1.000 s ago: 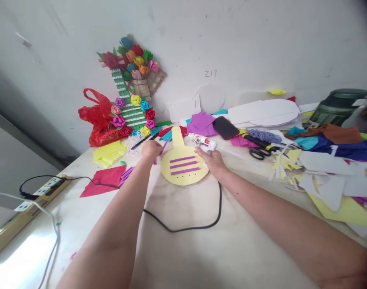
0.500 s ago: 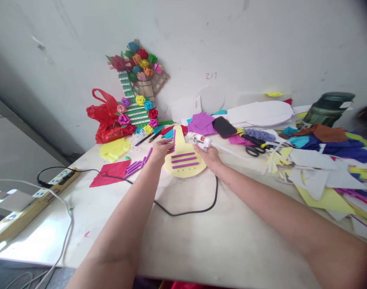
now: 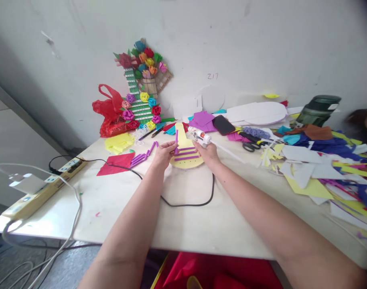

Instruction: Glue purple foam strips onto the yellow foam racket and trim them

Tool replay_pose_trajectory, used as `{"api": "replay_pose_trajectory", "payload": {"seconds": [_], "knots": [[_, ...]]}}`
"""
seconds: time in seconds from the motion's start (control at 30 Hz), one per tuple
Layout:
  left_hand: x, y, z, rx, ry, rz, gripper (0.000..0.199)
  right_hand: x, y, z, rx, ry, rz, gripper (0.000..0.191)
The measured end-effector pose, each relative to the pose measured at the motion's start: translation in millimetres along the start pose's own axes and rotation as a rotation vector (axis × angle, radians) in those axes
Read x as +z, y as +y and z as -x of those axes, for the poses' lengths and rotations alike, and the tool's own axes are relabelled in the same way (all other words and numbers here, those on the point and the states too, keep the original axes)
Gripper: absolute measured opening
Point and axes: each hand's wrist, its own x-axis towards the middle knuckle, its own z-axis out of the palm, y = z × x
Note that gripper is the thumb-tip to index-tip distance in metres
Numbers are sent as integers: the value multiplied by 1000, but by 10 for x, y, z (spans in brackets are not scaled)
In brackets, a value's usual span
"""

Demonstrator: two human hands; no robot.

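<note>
Purple stick (image 3: 176,138) pinched in my left grip (image 3: 167,154): a second ago it was left of the yellow cutout (image 3: 183,142), now it's over it, whether touching I can't tell. My right grip (image 3: 207,152) is closed round the glue gun (image 3: 200,135) and covers the cutout's right edge. A black cord (image 3: 189,205) loops across the bench (image 3: 195,230), under my left forearm (image 3: 139,208); scissors (image 3: 251,147) lie right, red paper (image 3: 114,164) left.

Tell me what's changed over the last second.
The left hand has moved rightward, bringing a purple stick from beside the yellow long-necked cutout to over its left side, the stick now pointing more nearly straight away from the person. Nothing was visibly let go. The right hand still holds the glue gun; three purple strips remain on the cutout.
</note>
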Motion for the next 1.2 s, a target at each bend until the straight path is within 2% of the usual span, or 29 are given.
{"api": "replay_pose_trajectory", "payload": {"seconds": [0.2,0.43,0.6,1.03,1.2], "knots": [[-42,-18,63,-20,9,30,21,-68,0,85,29,-23,-68,35],[-72,8,81,-69,-54,95,17,-64,-26,105,89,-98,-122,35],[-83,52,96,-106,-17,123,16,-67,-66,120,122,-116,-171,33],[-66,73,112,-176,-18,109,19,-122,-54,115,112,-166,-247,39],[-81,64,94,-148,-6,53,16,-134,-66,121,98,-159,-253,40]]}}
